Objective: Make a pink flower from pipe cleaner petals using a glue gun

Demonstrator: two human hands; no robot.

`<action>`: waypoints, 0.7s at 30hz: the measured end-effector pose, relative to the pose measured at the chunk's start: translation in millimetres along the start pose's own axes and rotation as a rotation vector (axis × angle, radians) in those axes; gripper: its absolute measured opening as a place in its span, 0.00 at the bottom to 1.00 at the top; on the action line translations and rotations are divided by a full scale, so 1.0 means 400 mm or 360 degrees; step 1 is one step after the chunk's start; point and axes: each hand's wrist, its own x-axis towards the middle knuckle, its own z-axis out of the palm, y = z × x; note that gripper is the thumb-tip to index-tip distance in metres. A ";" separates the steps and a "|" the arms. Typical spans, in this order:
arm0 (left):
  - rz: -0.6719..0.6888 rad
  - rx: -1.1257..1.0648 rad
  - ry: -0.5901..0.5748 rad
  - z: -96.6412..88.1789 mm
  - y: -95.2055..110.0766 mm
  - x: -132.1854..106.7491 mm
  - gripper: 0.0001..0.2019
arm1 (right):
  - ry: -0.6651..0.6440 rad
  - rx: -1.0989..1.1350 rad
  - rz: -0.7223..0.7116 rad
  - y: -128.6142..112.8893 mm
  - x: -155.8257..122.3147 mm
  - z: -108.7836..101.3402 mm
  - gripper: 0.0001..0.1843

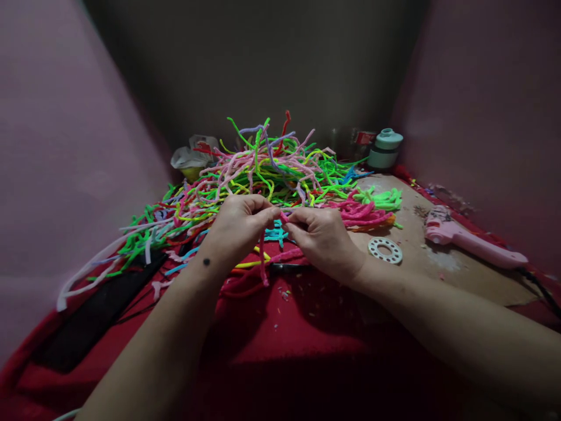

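A pink fuzzy stem (263, 264) is held up between the two hands in the middle of the view, its lower length hanging down below the left fingertips. The left hand (243, 225) pinches it with thumb and forefinger pressed together, and the right hand (322, 240) closes thumb and forefinger on its upper end, the tips of both hands nearly meeting. The fingers hide the exact shape of the part between them.

Close behind the fingertips lie some blue stems (276, 235), and just below, a dark rod (287, 267) partly covered by the right hand. Beyond the hands a tangled heap of coloured stems (267, 169) crowds the surface, its front edge partly hidden by the knuckles. Right of the heap, a green bundle (382, 200) lies against a deep-pink bundle (357, 213). A white ring with holes (373, 252) rests on a brown board (412, 225) near the right wrist; a pink corded tool (482, 245) lies farther right. A pale green jar (385, 151) stands behind, and a black flat piece (96, 318) lies left on the red cloth (280, 339).
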 end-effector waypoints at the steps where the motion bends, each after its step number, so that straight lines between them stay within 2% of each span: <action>1: -0.0084 -0.0155 -0.0060 0.002 -0.002 -0.001 0.09 | -0.0004 0.0052 0.0038 0.001 0.000 0.001 0.11; 4: -0.0248 -0.0587 -0.0261 0.002 -0.013 0.000 0.08 | -0.0047 0.0313 0.0206 0.002 0.003 0.000 0.12; 7: -0.0280 -0.0787 -0.0335 -0.004 -0.020 0.002 0.07 | -0.0082 0.0516 0.0320 -0.001 0.006 -0.005 0.13; 17: -0.0156 -0.0634 -0.0336 0.001 -0.015 0.000 0.07 | -0.0154 0.0902 0.0502 -0.004 0.009 -0.008 0.10; 21: 0.0002 -0.0425 -0.0173 0.011 -0.009 -0.004 0.05 | -0.0191 0.1159 0.0665 -0.006 0.013 -0.009 0.10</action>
